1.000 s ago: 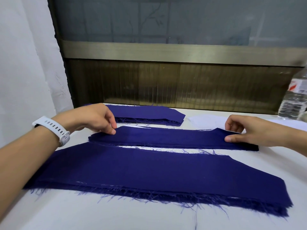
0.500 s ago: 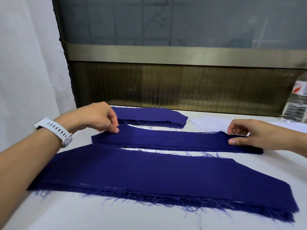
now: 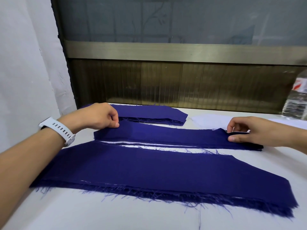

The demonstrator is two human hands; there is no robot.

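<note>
My left hand (image 3: pixel 99 117) pinches the far left corner of the narrow blue strip (image 3: pixel 174 136) and my right hand (image 3: pixel 247 132) pinches its right end, the strip lying across the white counter (image 3: pixel 116 218) between the wide blue piece (image 3: pixel 141 170) and the folded blue piece (image 3: pixel 152 112).

Left hand (image 3: pixel 98 116) and right hand (image 3: pixel 249 131) at opposite ends of middle navy strip (image 3: pixel 166 136)

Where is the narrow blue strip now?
In the head view, the narrow blue strip lies across the white table, between the short far piece and the wide near piece; the left hand and right hand pinch its ends.
</note>
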